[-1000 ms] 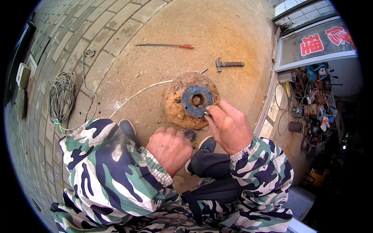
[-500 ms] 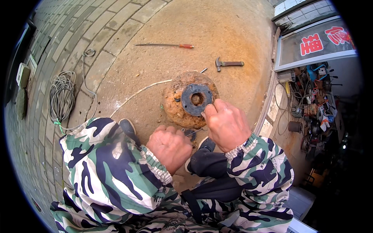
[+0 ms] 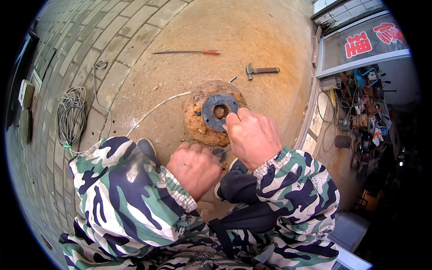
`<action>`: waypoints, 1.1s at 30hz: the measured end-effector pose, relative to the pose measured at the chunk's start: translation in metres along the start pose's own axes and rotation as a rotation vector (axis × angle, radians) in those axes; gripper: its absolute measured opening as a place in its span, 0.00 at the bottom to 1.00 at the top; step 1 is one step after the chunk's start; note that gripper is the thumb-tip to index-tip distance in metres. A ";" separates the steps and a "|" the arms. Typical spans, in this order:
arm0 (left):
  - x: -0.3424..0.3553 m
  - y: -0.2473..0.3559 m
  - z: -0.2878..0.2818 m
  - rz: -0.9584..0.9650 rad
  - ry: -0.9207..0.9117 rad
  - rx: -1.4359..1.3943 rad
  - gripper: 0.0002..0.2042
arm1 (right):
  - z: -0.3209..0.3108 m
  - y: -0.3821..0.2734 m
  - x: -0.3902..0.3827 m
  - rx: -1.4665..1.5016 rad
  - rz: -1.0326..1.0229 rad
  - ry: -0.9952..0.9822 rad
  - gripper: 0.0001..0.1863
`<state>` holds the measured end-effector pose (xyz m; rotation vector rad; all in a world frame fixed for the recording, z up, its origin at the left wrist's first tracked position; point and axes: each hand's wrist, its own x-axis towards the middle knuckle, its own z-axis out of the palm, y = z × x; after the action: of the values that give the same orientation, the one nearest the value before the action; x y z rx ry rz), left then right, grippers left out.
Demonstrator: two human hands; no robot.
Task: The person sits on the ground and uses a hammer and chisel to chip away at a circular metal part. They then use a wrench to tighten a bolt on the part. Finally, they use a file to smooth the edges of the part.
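Note:
A rusty, lumpy round metal body (image 3: 195, 121) sits on the concrete, topped by a dark flange ring (image 3: 210, 107) with a central bore and small holes. My right hand (image 3: 252, 135) is closed at the ring's lower-right edge, thumb and forefinger pinched; what they hold is hidden. My left hand (image 3: 193, 168) is a loose fist below the rusty body, its fingertips hidden, with a thin wire-like piece beside it. A small dark metal part (image 3: 218, 154) lies between my hands and the body, partly covered.
A hammer (image 3: 263, 70), an orange-handled pry tool (image 3: 210, 52) and a short metal pin (image 3: 232, 79) lie beyond the body. A pale cord (image 3: 157, 107) runs leftward; coiled cable (image 3: 70, 114) rests on paving at left. Cluttered tools (image 3: 360, 121) fill a doorway at right.
My right hand has shifted a little up and left over the ring's lower-right edge, covering more of it. The whole view has shifted slightly. My left hand stays in place.

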<state>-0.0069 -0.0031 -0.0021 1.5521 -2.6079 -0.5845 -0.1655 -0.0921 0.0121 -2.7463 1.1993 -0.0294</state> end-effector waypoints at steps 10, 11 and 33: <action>-0.002 -0.004 0.000 -0.031 -0.026 0.002 0.05 | 0.006 -0.009 -0.001 -0.009 0.145 -0.019 0.09; -0.003 -0.004 0.000 -0.033 -0.027 -0.003 0.05 | 0.006 -0.010 -0.001 -0.016 0.160 -0.013 0.10; -0.005 -0.006 -0.003 -0.038 -0.005 0.009 0.05 | -0.001 0.002 -0.004 -0.040 -0.068 0.053 0.03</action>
<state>0.0012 -0.0025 -0.0008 1.6081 -2.5940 -0.5803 -0.1699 -0.0911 0.0131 -2.8371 1.1307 -0.0875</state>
